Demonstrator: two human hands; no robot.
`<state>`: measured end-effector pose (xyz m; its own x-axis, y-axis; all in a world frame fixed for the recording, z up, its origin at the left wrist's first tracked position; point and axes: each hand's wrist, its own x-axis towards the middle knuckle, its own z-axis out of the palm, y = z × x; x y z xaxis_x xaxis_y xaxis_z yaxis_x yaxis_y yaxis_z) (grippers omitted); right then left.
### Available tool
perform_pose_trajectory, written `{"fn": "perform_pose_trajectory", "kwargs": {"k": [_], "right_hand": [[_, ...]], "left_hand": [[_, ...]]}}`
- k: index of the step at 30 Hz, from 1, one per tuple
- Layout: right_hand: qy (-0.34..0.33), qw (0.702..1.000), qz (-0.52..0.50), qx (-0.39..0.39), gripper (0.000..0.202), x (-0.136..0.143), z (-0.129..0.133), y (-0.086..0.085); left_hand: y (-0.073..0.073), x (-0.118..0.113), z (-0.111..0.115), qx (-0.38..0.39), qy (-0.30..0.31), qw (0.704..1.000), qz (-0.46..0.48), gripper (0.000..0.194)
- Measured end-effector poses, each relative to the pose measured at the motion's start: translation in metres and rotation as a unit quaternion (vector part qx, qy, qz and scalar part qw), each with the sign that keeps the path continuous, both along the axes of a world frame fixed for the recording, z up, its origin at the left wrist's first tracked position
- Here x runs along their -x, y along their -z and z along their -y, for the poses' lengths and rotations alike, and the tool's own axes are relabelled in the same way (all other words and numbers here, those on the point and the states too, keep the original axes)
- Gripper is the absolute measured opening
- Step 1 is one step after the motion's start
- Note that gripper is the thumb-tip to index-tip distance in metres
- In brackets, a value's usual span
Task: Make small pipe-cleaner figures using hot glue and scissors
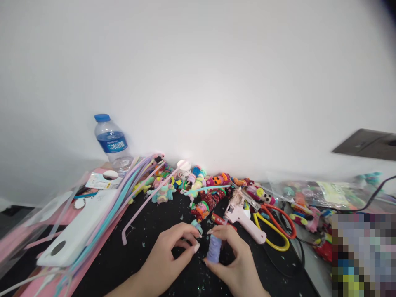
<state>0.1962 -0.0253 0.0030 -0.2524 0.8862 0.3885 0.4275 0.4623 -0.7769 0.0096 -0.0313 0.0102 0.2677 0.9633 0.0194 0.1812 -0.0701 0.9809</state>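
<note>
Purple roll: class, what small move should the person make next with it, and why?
Probably bring the left hand over to steady the purple roll. Only the right hand grips it, near its top and bottom, leaving its left side exposed, and the left hand is close by without touching it.

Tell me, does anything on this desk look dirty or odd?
The pink glue gun has brownish, crusty-looking buildup around its front end, and small specks litter the black work surface, making both look messy.

A ridged lavender roll (214, 249) stands nearly upright between the right fingers (229, 234).
</note>
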Motion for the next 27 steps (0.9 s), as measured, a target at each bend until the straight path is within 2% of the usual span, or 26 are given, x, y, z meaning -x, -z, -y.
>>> {"fn": "perform_pose_trajectory", "kwargs": {"k": [3, 6, 8, 10, 12, 15, 17, 19, 23, 25, 27], "right_hand": [[-0.012, 1.000, 0.003, -0.028, 0.034, 0.004, -0.001, 0.000], [-0.050, 0.995, 0.027, -0.077, 0.036, 0.007, 0.000, 0.004], [-0.079, 0.991, 0.056, -0.094, 0.042, 0.006, 0.000, 0.008], [-0.091, 0.989, 0.075, -0.089, 0.054, 0.003, 0.001, 0.009], [-0.076, 0.992, 0.072, -0.076, 0.061, -0.001, 0.000, 0.009], [0.001, 0.997, 0.061, -0.048, 0.037, -0.004, -0.004, 0.008], [0.053, 0.994, 0.094, -0.023, 0.025, -0.001, -0.006, 0.007], [0.069, 0.986, 0.152, -0.009, 0.025, 0.008, -0.007, 0.008], [0.049, 0.974, 0.219, -0.028, 0.029, 0.028, -0.009, 0.010], [0.040, 0.980, 0.192, -0.022, 0.028, 0.033, -0.010, 0.012], [0.017, 0.993, 0.116, 0.009, 0.031, 0.032, -0.012, 0.012]], "left_hand": [[-0.002, -0.002, 0.000, 0.054, 0.041, 0.996, 0.051, 0.010], [0.002, -0.006, 0.000, 0.111, 0.099, 0.982, 0.118, 0.021], [0.007, -0.009, 0.001, 0.125, 0.097, 0.977, 0.144, 0.027], [0.011, -0.008, 0.000, 0.126, 0.071, 0.978, 0.153, 0.029], [0.012, -0.005, -0.004, 0.111, 0.024, 0.981, 0.157, 0.026], [0.012, 0.004, -0.015, 0.090, -0.090, 0.974, 0.186, 0.024], [0.012, 0.010, -0.023, 0.063, -0.152, 0.967, 0.195, 0.026], [0.014, 0.015, -0.028, 0.048, -0.177, 0.962, 0.204, 0.029], [0.020, 0.018, -0.033, 0.043, -0.196, 0.960, 0.195, 0.035], [0.022, 0.020, -0.033, 0.039, -0.199, 0.961, 0.188, 0.035], [0.022, 0.021, -0.033, 0.032, -0.198, 0.963, 0.180, 0.034]]}}
